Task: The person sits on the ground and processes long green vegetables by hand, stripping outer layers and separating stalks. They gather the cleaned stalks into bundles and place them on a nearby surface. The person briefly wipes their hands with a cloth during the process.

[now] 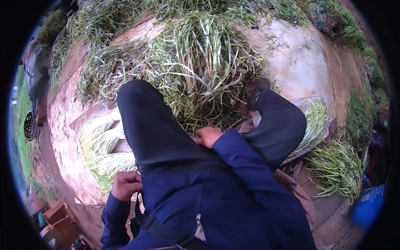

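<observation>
My left hand [126, 186] is beside my left hip, thumb and fingers drawn together against the dark clothing. Whether anything is pinched there is hidden. My right hand [210, 137] lies low between my thighs, with its fingertips partly covered by the trouser leg and the greens. What it may hold cannot be made out. Just beyond it rises a heap of long, thin-leaved green stalks [206, 59], their pale stems tangled at the bottom. Pale, neatly laid bundles of stalks [104, 140] rest on a sheet beside my left leg.
More pale stalks [314, 120] lie outside my right knee, with a loose green bunch [339, 168] behind them. Greens [118, 18] spread across the far side of the ground sheet [300, 59]. A blue bag [368, 206] bearing writing sits at right; brown boxes [61, 222] stand at lower left.
</observation>
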A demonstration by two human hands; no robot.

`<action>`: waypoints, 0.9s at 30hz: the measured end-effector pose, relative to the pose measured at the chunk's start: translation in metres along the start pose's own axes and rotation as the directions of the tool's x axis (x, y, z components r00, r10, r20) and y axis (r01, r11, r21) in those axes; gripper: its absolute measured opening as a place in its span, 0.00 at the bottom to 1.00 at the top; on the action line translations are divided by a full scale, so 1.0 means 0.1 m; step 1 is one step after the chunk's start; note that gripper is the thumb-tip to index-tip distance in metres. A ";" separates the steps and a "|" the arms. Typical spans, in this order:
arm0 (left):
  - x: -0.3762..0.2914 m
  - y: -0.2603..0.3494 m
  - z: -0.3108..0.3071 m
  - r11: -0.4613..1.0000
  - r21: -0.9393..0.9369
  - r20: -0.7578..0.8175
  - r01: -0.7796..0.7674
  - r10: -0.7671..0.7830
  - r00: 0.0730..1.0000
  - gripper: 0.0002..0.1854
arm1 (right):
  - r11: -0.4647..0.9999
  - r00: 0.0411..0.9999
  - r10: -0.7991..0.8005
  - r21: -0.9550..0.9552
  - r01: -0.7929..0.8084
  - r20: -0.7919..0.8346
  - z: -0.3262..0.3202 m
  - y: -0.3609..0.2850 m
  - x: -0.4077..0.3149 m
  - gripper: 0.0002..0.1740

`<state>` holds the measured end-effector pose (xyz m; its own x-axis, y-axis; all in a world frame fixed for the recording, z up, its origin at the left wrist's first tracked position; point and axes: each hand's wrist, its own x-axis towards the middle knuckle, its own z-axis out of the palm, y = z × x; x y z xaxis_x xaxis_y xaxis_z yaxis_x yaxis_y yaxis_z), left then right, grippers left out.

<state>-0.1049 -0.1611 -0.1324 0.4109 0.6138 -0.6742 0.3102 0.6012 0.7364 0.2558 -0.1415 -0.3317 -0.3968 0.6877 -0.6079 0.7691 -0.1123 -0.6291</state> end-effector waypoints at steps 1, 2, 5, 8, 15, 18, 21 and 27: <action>0.01 0.00 0.01 0.999 -0.049 -0.040 0.015 -0.016 0.999 0.02 | 1.000 1.000 -0.016 0.008 0.016 -0.014 0.00 0.00 0.00 0.27; 0.04 -0.01 0.05 0.995 -0.096 -0.066 0.026 -0.032 0.997 0.01 | 1.000 0.999 -0.026 0.006 0.026 -0.028 0.00 0.01 0.00 0.27; 0.08 -0.02 0.20 0.978 -0.204 -0.121 -0.045 0.021 0.992 0.02 | 0.998 0.996 -0.062 -0.014 0.062 -0.063 0.02 0.03 0.02 0.27; 0.12 -0.02 0.28 0.960 -0.230 -0.202 -0.159 0.112 0.973 0.04 | 0.997 0.995 -0.070 -0.037 0.067 -0.076 0.03 0.05 0.03 0.27; -0.22 0.19 -0.70 0.992 -0.119 -0.129 0.052 -0.068 0.989 0.06 | 0.998 0.995 -0.055 -0.027 0.053 -0.080 -0.03 0.01 0.01 0.27; -0.27 0.21 -1.03 0.998 -0.022 -0.216 -0.057 0.051 0.975 0.06 | 1.000 0.997 0.014 -0.012 -0.015 -0.074 -0.07 0.00 0.01 0.29; -0.27 0.24 -1.25 0.997 0.020 -0.225 -0.077 0.079 0.971 0.06 | 0.999 0.990 0.051 -0.004 -0.052 -0.128 -0.08 0.05 0.03 0.29; -0.28 0.48 -1.67 0.969 0.029 -0.343 -0.247 0.242 0.908 0.09 | 1.000 0.972 0.002 -0.009 -0.004 -0.237 -0.05 0.16 0.07 0.24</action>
<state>-0.2451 -0.0639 -0.0878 0.1544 0.8780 -0.4531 0.2241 0.4155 0.8816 0.2680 -0.1349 -0.3429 -0.2654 0.8378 -0.4772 0.7751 -0.1090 -0.6224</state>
